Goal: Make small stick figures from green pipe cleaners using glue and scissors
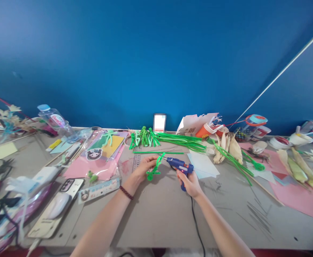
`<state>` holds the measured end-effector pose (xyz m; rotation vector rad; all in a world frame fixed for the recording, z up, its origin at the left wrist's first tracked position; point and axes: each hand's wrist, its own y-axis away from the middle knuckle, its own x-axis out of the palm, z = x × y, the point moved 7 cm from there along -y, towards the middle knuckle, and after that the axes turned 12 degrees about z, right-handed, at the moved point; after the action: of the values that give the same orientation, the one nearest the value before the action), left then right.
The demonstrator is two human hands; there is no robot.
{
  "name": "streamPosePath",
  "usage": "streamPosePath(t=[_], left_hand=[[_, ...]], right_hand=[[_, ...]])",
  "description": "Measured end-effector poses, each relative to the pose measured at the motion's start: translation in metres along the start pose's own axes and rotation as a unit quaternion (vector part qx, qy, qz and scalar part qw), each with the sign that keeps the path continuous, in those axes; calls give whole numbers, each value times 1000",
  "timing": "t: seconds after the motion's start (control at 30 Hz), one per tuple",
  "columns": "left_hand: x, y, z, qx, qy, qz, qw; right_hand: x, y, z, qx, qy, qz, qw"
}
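Observation:
My left hand [146, 167] pinches a small green pipe cleaner figure [155, 172] above the middle of the table. In my right hand [190, 182] is a blue glue gun [180, 165], its nozzle pointing left and close to the figure's upper part; whether the tip touches it I cannot tell. The gun's black cord [196, 221] runs down over the front edge. Behind my hands, several green pipe cleaner figures [144, 135] stand in a row beside a bundle of green pipe cleaners [183, 141]. One straight green pipe cleaner [158, 153] lies in front of them.
To the left are a phone [57, 207], a plastic bottle [55, 119] and a clear bag with coloured paper [100, 153]. On the right lie dried husks [235, 150], pink paper [301, 200] and loose thin wires [259, 216]. A blue wall [156, 60] rises behind the table.

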<state>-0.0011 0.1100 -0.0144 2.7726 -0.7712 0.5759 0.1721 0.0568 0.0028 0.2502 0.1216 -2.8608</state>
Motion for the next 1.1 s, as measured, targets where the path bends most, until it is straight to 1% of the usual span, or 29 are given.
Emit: streamPosePath(t=[0.17, 0.4, 0.6, 0.87, 1.1], left_hand=[[1, 1, 0, -17, -7, -6, 1000], [2, 1, -1, -13, -6, -2, 1000], [0, 1, 0, -18, -15, -13, 1000], [-1, 0, 1, -11, -19, -4, 1000], [-6, -4, 4, 13, -20, 7, 1000]], right_hand=[[0, 1, 3, -10, 19, -1, 1000], [0, 1, 10, -20, 40, 7, 999], [1, 2, 10, -13, 50, 3, 999], [1, 1, 5, -4, 53, 6, 999], [-1, 3, -1, 3, 46, 8, 999]])
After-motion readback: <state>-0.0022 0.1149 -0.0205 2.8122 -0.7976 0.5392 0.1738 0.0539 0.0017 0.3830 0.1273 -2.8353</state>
